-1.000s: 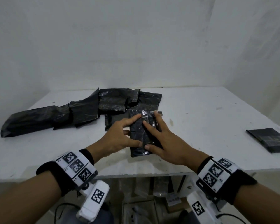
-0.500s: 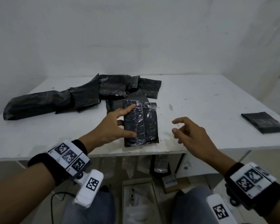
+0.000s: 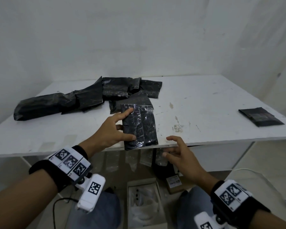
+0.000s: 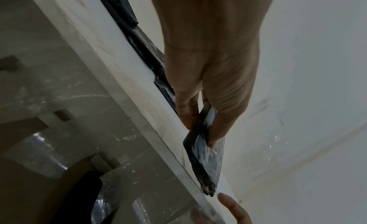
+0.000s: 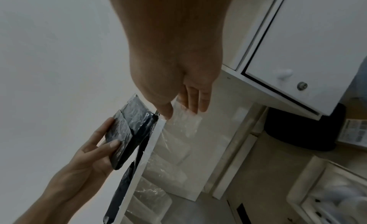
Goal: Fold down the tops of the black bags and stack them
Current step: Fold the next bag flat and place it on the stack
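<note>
My left hand (image 3: 128, 124) grips a folded black bag (image 3: 144, 128) wrapped in clear film by its left side, thumb on top and fingers beneath. The bag is lifted slightly above the white table (image 3: 205, 104) and hangs over its front edge. In the left wrist view the bag (image 4: 207, 156) sits pinched under the thumb. My right hand (image 3: 168, 146) hovers open just right of the bag's near corner, touching nothing. A loose pile of unfolded black bags (image 3: 89, 96) lies at the back left. Folded bags (image 3: 261, 117) are stacked at the table's right edge.
Under the table are clear-wrapped packages (image 5: 178, 149), a white open box (image 3: 144, 200) and a cardboard box (image 3: 174, 182). A white cabinet door (image 5: 298, 46) shows at the right. The wall stands close behind the table.
My right hand let go of the bag, swung off to the right and has come back near the table's front edge. My left hand has lifted the bag and drawn it toward that edge.
</note>
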The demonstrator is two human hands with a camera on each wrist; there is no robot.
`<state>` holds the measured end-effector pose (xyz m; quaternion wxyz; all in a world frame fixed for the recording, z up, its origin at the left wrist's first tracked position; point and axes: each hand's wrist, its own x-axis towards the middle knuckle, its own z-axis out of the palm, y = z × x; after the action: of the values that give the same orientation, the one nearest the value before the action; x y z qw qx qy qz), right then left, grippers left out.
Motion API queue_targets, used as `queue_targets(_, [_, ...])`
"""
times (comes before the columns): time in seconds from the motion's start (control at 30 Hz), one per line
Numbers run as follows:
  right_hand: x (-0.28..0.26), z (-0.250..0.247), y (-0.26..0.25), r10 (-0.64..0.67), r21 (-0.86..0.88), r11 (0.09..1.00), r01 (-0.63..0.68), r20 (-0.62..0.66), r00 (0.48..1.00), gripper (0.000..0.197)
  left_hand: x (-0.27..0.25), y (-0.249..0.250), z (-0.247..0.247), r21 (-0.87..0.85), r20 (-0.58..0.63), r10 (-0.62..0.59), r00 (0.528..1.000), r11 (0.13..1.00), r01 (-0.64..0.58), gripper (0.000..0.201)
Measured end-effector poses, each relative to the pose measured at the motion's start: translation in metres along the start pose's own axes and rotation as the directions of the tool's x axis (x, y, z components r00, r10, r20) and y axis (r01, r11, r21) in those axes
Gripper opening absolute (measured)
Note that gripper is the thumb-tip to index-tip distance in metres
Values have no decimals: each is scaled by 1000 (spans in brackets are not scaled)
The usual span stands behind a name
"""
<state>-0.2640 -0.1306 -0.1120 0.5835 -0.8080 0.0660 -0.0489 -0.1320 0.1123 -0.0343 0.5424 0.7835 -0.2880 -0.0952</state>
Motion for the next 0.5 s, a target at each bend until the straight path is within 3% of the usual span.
queue_targets(0.17, [-1,2,-6,78,178,982,-68,-49,996,45,-3,-1,-6,4,-8,-12,1000,1000,12,96])
queue_targets(0.3, [4,-7,-19,192,310,931,-195,41,981,46,-4,0,-11,3,-3,-29,1000,1000,29,97])
queue_targets(0.5, [21,-22,-36,356,488,778,-395,176,918,41,-2,0,-16,-31,9,-56,998,998,56,97])
